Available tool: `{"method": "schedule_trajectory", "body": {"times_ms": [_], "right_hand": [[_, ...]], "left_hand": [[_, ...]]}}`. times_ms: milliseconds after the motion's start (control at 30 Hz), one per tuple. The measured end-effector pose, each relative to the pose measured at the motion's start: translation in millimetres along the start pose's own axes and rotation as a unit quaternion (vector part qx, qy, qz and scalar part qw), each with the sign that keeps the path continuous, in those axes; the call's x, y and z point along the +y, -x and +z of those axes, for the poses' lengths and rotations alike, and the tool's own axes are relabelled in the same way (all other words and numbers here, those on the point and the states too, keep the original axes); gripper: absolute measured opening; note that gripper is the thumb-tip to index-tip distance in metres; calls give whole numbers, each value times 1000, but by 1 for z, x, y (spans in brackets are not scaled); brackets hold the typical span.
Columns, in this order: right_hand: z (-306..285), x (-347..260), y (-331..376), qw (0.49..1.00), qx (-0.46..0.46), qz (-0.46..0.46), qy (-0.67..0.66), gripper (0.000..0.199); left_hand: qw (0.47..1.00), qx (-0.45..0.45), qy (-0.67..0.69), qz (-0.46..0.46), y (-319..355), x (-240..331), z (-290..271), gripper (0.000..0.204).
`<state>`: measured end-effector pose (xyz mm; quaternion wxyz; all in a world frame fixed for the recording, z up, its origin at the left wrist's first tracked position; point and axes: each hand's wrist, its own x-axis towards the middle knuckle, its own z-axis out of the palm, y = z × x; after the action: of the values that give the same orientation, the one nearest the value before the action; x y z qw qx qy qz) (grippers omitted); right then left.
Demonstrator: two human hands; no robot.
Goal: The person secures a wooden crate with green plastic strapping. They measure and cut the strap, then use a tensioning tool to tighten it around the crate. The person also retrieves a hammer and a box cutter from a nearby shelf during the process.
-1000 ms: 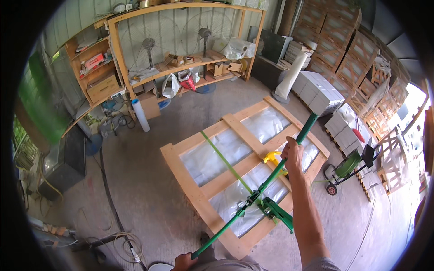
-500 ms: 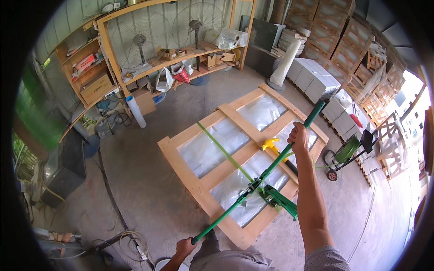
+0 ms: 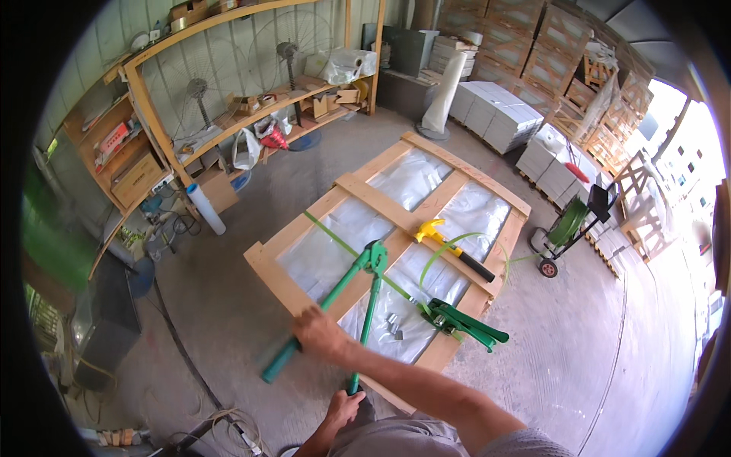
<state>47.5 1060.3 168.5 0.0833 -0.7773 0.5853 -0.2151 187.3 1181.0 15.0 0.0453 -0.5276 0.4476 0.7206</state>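
Note:
My left hand (image 3: 343, 407) grips the lower end of one handle of a long-handled green strap crimper (image 3: 370, 301). My right hand (image 3: 324, 333) is closed round the other handle, its forearm crossing over the crate's near end. The crimper's head (image 3: 375, 257) is above the wooden crate (image 3: 356, 186), apart from the seal. A green strap (image 3: 331, 231) runs across the crate to a green strap tensioner (image 3: 464, 324) at the near right edge. A small metal seal (image 3: 413, 299) appears on the strap beside the tensioner. Several loose metal seals (image 3: 394, 326) lie on the plastic film.
A yellow claw hammer (image 3: 457, 247) lies on the crate slats. To the right stands a wheeled strap reel (image 3: 567, 228), its strap leading to the crate. Grey block stacks (image 3: 499, 114) stand behind. Wooden shelving (image 3: 251, 114) lines the back left; a cable (image 3: 179, 335) crosses the floor.
The crimper's head has come off the strap beside the tensioner and swung up and left. My right hand has swept from far right to left, bringing the handles closer together. A loose strap loop stands up.

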Motion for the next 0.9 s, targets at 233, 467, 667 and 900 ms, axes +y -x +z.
{"method": "schedule_trajectory", "body": {"times_ms": [233,467,667,900], "right_hand": [[16,17,134,962,21,175,-208,24],[-97,123,282,870,198,447,61,16],[-109,193,347,833,-180,519,70,45],[-84,277,361,808,-301,464,-203,56]], "left_hand": [[975,-128,178,-30,-21,-10,28,39],[895,64,-403,178,-16,-4,43,44],[779,145,-543,277,-1,19,60,42],[864,111,-362,333,-22,16,147,28]]}}
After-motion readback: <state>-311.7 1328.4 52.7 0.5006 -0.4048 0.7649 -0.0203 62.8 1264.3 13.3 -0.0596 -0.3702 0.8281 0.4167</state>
